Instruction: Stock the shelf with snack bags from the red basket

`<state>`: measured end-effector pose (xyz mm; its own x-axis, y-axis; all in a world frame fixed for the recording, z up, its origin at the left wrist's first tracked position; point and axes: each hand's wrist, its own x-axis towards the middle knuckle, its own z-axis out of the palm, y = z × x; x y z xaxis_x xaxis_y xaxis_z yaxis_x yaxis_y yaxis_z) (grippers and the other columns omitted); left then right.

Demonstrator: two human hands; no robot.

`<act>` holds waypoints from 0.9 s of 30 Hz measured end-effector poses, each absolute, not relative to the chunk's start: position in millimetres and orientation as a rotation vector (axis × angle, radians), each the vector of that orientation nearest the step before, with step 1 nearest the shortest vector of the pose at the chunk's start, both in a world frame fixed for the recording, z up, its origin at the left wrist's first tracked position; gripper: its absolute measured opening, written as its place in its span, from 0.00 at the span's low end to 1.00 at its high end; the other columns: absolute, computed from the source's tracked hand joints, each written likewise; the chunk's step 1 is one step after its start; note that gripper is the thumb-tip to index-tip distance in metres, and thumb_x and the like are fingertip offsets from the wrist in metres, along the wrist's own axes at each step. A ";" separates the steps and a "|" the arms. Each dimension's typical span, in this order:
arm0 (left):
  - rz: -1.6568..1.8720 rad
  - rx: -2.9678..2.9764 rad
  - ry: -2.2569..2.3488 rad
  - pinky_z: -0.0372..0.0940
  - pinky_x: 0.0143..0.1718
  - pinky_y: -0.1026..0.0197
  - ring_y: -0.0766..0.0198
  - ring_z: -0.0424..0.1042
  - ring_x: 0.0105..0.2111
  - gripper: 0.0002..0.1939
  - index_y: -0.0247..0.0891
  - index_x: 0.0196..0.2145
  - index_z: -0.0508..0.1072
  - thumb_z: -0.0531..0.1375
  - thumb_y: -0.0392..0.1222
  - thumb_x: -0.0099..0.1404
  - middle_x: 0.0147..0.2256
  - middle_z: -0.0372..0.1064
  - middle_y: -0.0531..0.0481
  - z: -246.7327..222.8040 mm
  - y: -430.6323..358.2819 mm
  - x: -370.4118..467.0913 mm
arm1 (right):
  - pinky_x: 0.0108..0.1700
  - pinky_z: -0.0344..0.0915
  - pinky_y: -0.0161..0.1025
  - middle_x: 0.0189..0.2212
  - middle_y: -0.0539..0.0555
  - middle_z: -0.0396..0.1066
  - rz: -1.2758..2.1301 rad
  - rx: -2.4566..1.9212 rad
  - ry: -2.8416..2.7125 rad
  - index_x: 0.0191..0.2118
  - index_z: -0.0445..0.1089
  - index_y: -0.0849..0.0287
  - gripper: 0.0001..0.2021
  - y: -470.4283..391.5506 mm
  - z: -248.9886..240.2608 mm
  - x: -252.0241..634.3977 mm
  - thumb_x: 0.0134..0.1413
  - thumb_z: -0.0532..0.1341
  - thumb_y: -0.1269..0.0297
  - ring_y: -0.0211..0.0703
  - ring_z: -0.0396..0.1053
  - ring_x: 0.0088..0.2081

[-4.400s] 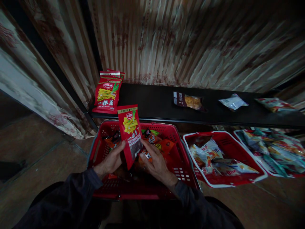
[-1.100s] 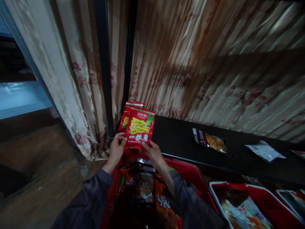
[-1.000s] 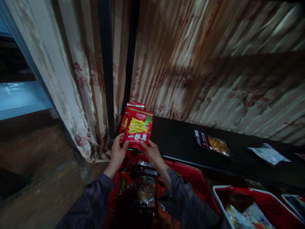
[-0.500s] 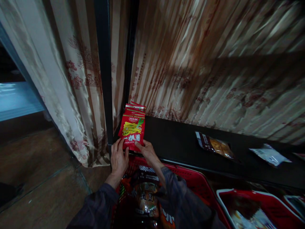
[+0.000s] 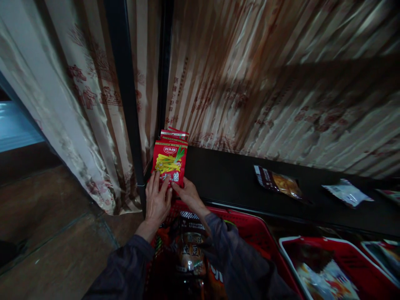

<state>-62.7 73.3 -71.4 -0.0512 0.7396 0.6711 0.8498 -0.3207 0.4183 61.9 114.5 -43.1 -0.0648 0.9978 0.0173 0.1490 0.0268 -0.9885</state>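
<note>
Several red snack packets [image 5: 168, 160] with yellow and green pictures lie in an overlapping stack at the left end of a black shelf [image 5: 225, 177]. My left hand [image 5: 158, 202] rests on the lower left of the top packet, its fingers spread over the printed face. On the lower right edge of the same packet lies my right hand [image 5: 190, 196], thumb on the front and the other fingers partly hidden. Below my hands, a red basket [image 5: 250, 227] holds dark snack bags [image 5: 190, 250].
Farther right on the shelf lie a brown snack bag [image 5: 281, 183] and a white packet [image 5: 347, 193]. Another red basket [image 5: 353, 260] with bags stands at lower right. A black post [image 5: 125, 83] and pleated curtains [image 5: 234, 83] border the shelf.
My left hand has moved up over the lower part of the top packet, covering more of its print. The whole view has shifted slightly.
</note>
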 end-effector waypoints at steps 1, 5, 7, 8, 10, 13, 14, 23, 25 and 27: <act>-1.330 -2.090 -1.751 0.54 0.57 0.43 0.48 0.46 0.64 0.21 0.40 0.57 0.63 0.51 0.39 0.66 0.63 0.50 0.38 -72.7 74.5 -62.2 | 0.38 0.68 0.41 0.34 0.52 0.77 1.108 -1.274 -1.421 0.39 0.73 0.55 0.16 114.1 -42.8 62.3 0.41 0.65 0.58 0.48 0.72 0.35; -1.352 -2.120 -1.765 0.54 0.58 0.42 0.49 0.45 0.64 0.21 0.41 0.57 0.62 0.51 0.38 0.66 0.64 0.47 0.39 -75.5 78.3 -62.0 | 0.37 0.66 0.39 0.32 0.51 0.76 1.021 -1.276 -1.593 0.40 0.73 0.55 0.15 110.1 -38.2 67.6 0.47 0.61 0.54 0.45 0.71 0.33; -1.355 -2.126 -1.751 0.53 0.58 0.41 0.48 0.45 0.64 0.20 0.39 0.56 0.63 0.51 0.39 0.66 0.64 0.47 0.37 -75.6 79.3 -62.3 | 0.35 0.65 0.38 0.28 0.50 0.75 0.927 -1.351 -1.681 0.37 0.73 0.56 0.15 109.3 -35.6 73.5 0.51 0.58 0.51 0.43 0.70 0.29; -1.357 -2.126 -1.745 0.53 0.58 0.41 0.48 0.44 0.64 0.20 0.38 0.55 0.64 0.51 0.39 0.66 0.63 0.47 0.37 -75.4 79.5 -62.3 | 0.35 0.64 0.38 0.28 0.51 0.74 0.835 -1.404 -1.705 0.36 0.73 0.56 0.16 110.2 -34.7 77.1 0.52 0.57 0.50 0.43 0.69 0.28; -1.359 -2.123 -1.741 0.53 0.58 0.42 0.47 0.44 0.64 0.19 0.37 0.54 0.65 0.52 0.39 0.66 0.63 0.47 0.36 -75.1 79.8 -62.1 | 0.39 0.63 0.40 0.31 0.54 0.74 0.619 -1.485 -1.691 0.37 0.73 0.56 0.17 115.7 -34.0 84.5 0.55 0.54 0.50 0.45 0.70 0.32; -1.366 -2.109 -1.739 0.52 0.59 0.42 0.47 0.43 0.65 0.20 0.38 0.54 0.65 0.53 0.39 0.65 0.63 0.47 0.38 -75.0 81.0 -61.8 | 0.47 0.62 0.42 0.40 0.57 0.73 0.516 -1.500 -1.574 0.43 0.71 0.57 0.17 133.0 -36.6 92.0 0.56 0.53 0.54 0.48 0.69 0.42; -1.369 -2.107 -1.731 0.52 0.59 0.41 0.47 0.43 0.65 0.20 0.39 0.55 0.65 0.53 0.39 0.65 0.64 0.47 0.38 -75.1 81.8 -62.0 | 0.49 0.62 0.42 0.43 0.58 0.72 0.544 -1.491 -1.534 0.44 0.71 0.57 0.17 140.3 -38.4 92.6 0.56 0.53 0.55 0.48 0.69 0.45; -1.348 -2.109 -1.681 0.54 0.58 0.43 0.47 0.45 0.64 0.24 0.41 0.57 0.62 0.54 0.38 0.63 0.63 0.49 0.40 -75.3 90.2 -66.5 | 0.44 0.66 0.40 0.41 0.51 0.75 0.914 -1.308 -1.261 0.45 0.69 0.52 0.16 187.7 -54.5 76.1 0.49 0.59 0.59 0.44 0.71 0.43; -1.334 -2.113 -1.685 0.55 0.58 0.43 0.47 0.46 0.64 0.23 0.40 0.56 0.63 0.54 0.38 0.63 0.63 0.50 0.40 -74.2 90.6 -66.9 | 0.41 0.67 0.39 0.38 0.51 0.76 0.948 -1.322 -1.209 0.40 0.70 0.53 0.13 192.9 -55.3 75.8 0.46 0.60 0.60 0.44 0.71 0.40; -1.320 -2.120 -1.691 0.56 0.58 0.44 0.47 0.47 0.64 0.22 0.39 0.56 0.63 0.54 0.38 0.63 0.62 0.51 0.39 -72.2 91.0 -67.2 | 0.39 0.67 0.39 0.33 0.51 0.76 0.983 -1.326 -1.181 0.35 0.70 0.55 0.09 197.2 -55.0 76.2 0.43 0.60 0.62 0.44 0.71 0.37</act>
<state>-67.2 91.0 -72.2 -0.0075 0.7302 0.6832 0.8399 -0.3662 0.4006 76.2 197.2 -55.0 0.1728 0.9828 0.0652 0.1142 0.0458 -0.9924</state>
